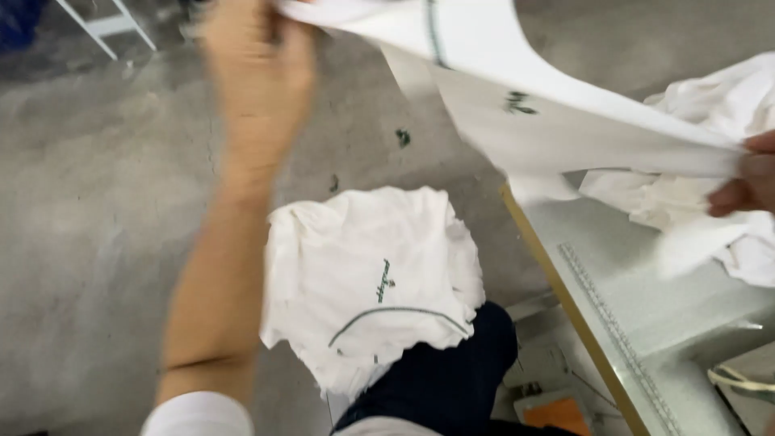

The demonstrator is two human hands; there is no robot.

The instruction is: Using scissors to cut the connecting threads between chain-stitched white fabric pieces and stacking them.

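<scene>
A white garment [517,97] with a dark trim line and a small dark mark is stretched across the top of the view. My left hand [258,60], blurred, grips its upper left end high over the floor. At the right edge my right hand [747,182] pinches the garment's other end above the table. A heap of similar white garments [371,274] lies on my lap, over my dark trousers [444,379].
A pale worktable [646,323] with a wooden edge and a ruler strip runs along the right; more white cloth [726,105] is piled on it. Grey concrete floor [97,202] fills the left. A white frame [105,28] stands at the top left.
</scene>
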